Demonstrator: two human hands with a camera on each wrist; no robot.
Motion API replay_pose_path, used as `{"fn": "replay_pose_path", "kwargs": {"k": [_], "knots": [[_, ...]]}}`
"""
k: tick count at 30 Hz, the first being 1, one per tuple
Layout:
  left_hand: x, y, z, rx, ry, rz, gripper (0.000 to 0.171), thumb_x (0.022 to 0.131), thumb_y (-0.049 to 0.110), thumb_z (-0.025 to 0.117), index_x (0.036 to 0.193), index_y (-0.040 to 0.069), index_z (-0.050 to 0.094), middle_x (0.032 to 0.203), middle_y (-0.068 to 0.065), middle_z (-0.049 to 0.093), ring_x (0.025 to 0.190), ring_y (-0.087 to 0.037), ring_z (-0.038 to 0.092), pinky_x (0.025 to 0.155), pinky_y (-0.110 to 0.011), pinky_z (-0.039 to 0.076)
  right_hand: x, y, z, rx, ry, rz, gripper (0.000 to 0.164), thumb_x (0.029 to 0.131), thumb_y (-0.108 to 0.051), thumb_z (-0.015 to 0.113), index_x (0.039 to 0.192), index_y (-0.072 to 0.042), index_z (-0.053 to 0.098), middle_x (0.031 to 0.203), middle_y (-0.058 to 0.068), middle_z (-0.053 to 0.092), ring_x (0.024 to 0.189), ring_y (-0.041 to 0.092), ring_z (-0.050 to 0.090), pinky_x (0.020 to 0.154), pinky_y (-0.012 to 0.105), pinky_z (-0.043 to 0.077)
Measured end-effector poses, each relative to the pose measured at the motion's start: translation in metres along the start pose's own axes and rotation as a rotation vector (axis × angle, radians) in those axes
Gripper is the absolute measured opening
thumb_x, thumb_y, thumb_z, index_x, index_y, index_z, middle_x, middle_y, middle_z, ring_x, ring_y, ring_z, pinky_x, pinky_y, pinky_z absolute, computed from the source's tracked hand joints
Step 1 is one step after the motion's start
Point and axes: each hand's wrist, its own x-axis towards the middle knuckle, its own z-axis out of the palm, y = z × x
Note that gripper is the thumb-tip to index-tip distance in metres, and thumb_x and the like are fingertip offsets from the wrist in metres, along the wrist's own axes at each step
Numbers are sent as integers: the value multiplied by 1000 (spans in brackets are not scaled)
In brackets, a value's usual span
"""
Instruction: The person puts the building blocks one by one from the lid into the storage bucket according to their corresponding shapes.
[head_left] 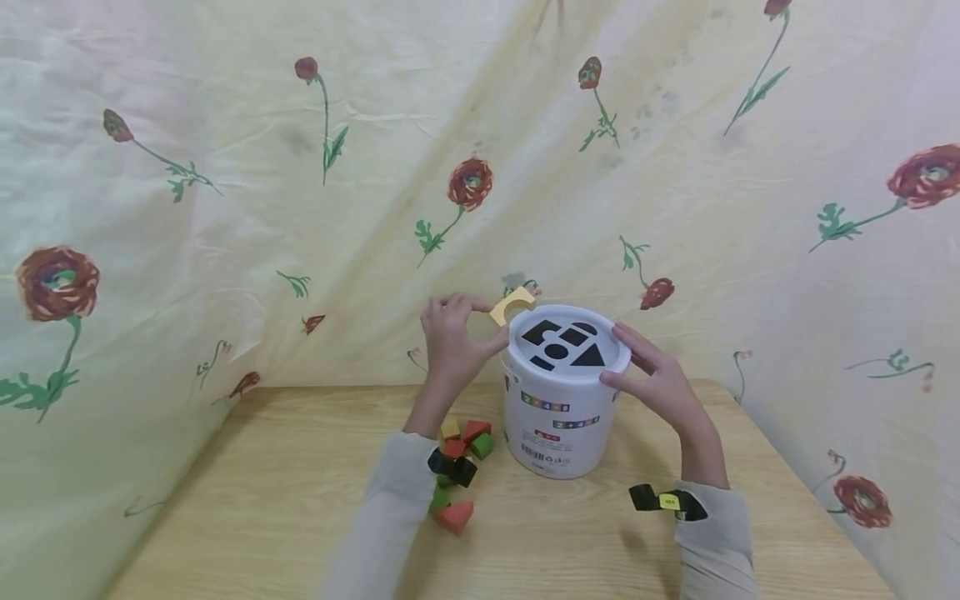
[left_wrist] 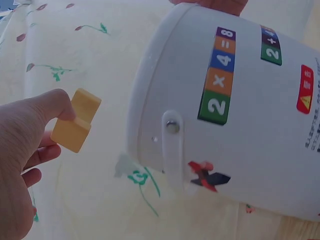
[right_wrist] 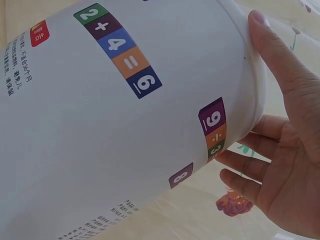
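Note:
My left hand (head_left: 455, 339) pinches a yellow arch block (head_left: 513, 307) between thumb and fingers, just beyond the left rim of a white shape-sorter bucket (head_left: 558, 425). In the left wrist view, the block (left_wrist: 76, 120) stands apart from the bucket wall (left_wrist: 150, 100). The white lid (head_left: 538, 363) has dark cut-outs: an arch, a triangle, a circle and several others. Against the bucket's right rim rests my right hand (head_left: 656, 379), its thumb at the near side and fingers farther back. The right wrist view has its thumb (right_wrist: 280, 55) along the rim and the other fingers spread loosely.
Red, green and yellow blocks (head_left: 455, 517) lie on the wooden table (head_left: 285, 475) left of the bucket, partly hidden by the left sleeve (head_left: 386, 508). A flower-patterned cloth (head_left: 360, 225) hangs behind the table and along its sides.

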Motion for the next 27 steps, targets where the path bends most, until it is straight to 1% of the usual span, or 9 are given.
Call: {"fn": "replay_pose_path", "kwargs": {"k": [7, 11, 15, 20, 27], "knots": [[1, 10, 15, 19, -46, -30, 35, 79, 28, 86, 107, 12, 72, 113, -3, 70, 119, -27, 49, 110, -58, 32, -1, -2, 0, 9, -3, 11, 87, 90, -36, 77, 161, -19, 30, 170, 8, 22, 151, 48, 27, 113, 72, 29], [-1, 11, 21, 34, -73, -41, 34, 80, 31, 84, 107, 13, 72, 113, -2, 69, 120, -26, 48, 110, -57, 33, -1, -4, 0, 9, -2, 17, 87, 90, -37, 77, 161, -19, 30, 170, 8, 22, 151, 48, 27, 113, 72, 29], [-2, 12, 29, 69, -101, -49, 33, 82, 33, 83, 106, 14, 71, 114, -2, 69, 121, -26, 48, 112, -56, 32, -1, -4, 0, 8, 1, 16, 87, 90, -38, 77, 161, -19, 30, 170, 8, 23, 151, 48, 28, 113, 71, 29], [-3, 13, 36, 107, -117, -56, 32, 83, 35, 81, 106, 16, 72, 116, -3, 69, 121, -28, 50, 112, -56, 33, -1, -2, 0, 8, 7, 3, 87, 89, -37, 78, 161, -19, 31, 170, 9, 23, 151, 47, 28, 114, 70, 29], [-2, 12, 46, 129, -123, -77, 31, 84, 36, 81, 106, 15, 71, 118, -3, 69, 122, -28, 50, 111, -55, 34, 0, 1, 1, 0, 12, -13, 86, 89, -36, 78, 160, -19, 32, 169, 9, 24, 152, 46, 27, 116, 68, 28]]}}
